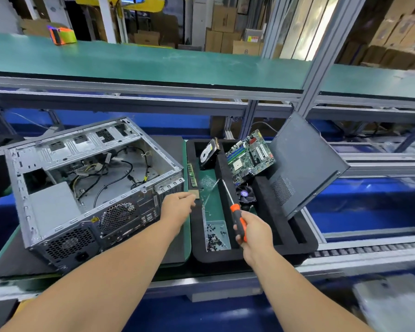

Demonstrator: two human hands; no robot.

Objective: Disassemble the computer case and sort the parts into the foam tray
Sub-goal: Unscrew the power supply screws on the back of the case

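The right hand (254, 232) gripped the screwdriver (235, 212), shaft slanting away; the left hand (177, 203), fingers loosely curled, hung nearer the computer case (86, 188) leftward.

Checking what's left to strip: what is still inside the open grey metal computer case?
Inside the open grey metal computer case: loose black and yellow cables and a grey power supply box. Anything beneath them is hidden.

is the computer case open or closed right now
Open. The computer case has no side cover, so its cables and bare interior show; a dark side panel leans in the foam tray.
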